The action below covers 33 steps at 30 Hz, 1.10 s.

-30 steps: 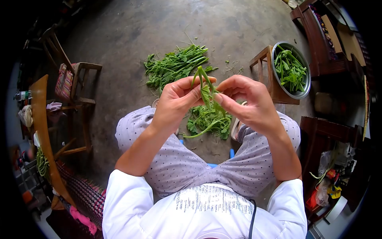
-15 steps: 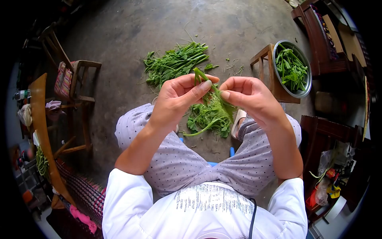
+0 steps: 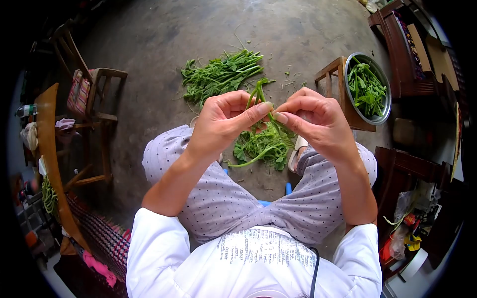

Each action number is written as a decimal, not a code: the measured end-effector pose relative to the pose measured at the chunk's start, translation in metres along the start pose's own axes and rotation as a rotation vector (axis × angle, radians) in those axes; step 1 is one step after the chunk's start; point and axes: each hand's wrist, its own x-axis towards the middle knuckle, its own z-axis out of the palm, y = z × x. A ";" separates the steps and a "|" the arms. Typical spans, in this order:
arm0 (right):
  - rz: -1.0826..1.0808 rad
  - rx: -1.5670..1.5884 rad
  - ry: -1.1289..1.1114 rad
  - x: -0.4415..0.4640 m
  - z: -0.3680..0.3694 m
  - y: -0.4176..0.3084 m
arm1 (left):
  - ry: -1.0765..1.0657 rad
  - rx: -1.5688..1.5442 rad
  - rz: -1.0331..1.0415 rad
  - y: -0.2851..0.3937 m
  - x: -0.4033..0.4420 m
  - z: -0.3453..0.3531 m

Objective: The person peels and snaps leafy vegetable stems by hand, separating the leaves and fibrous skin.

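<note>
A metal basin (image 3: 378, 120) on a wooden stool (image 3: 361, 122) held leafy green stems (image 3: 367, 92). Above a heap of greens (image 3: 263, 149), a slender, bright green stalk (image 3: 259, 91) stood bent, gripped between left hand (image 3: 223, 116) thumb and fingers; the right hand (image 3: 318, 119) pinched it lower down.

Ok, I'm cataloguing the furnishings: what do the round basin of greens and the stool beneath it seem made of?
Basin: probably metal, smooth and silvery, judging by its shiny grey rim; which metal is unclear.
Stool: likely wood, plain brown, judging by its colour and squared legs.
</note>
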 end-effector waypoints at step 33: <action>-0.125 -0.416 0.100 -0.003 0.013 -0.007 | 0.060 0.083 -0.012 -0.009 0.001 0.004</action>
